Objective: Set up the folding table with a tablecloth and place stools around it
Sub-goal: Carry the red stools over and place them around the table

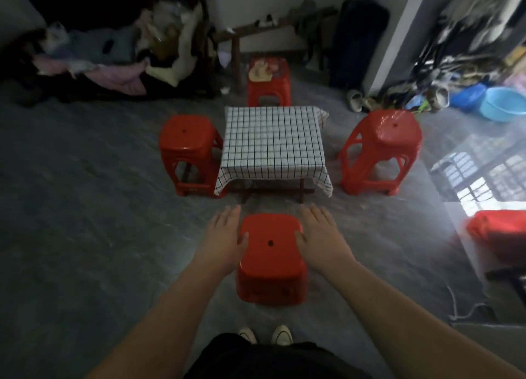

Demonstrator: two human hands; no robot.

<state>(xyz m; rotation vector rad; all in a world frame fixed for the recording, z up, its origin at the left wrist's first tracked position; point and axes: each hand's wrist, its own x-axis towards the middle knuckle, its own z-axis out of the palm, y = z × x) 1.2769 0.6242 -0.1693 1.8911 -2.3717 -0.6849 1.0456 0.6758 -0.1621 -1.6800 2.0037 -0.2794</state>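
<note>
- Dim room with a grey floor (85, 207). Pile of clothes (113, 59) back left, blue basins (503, 104) back right.
- Worktop (273, 191) stands mid-floor, dark legs showing under the cloth.
- Checked tablecloth (273, 142) covers the whole top. It lies flat, and the corners hang down at the front.
- Three red stools are already set, one per side:
  - left stool (186, 133), tight to the cloth edge
  - right stool (395, 131), a bit apart and angled
  - far stool (269, 85), behind, with a beige item (259, 71) on its seat; can't tell what it is
- Near stool (270, 253) is on the remaining fourth side, upright, with a strip of floor between it and the worktop. Can't tell if its feet are down.
- Left hand (225, 236) and right hand (321, 233) flank its seat, fingers straight and pointing forward, thumbs at the seat's top edges. Nothing is curled round it.
- My guess: palms on the sides give a squeeze hold for shifting it straight ahead without twisting.
- Judgement: this is the last stool, so the task is nearly done. It likely needs a nudge forward, centred on the front edge and clear of the hanging corners.
</note>
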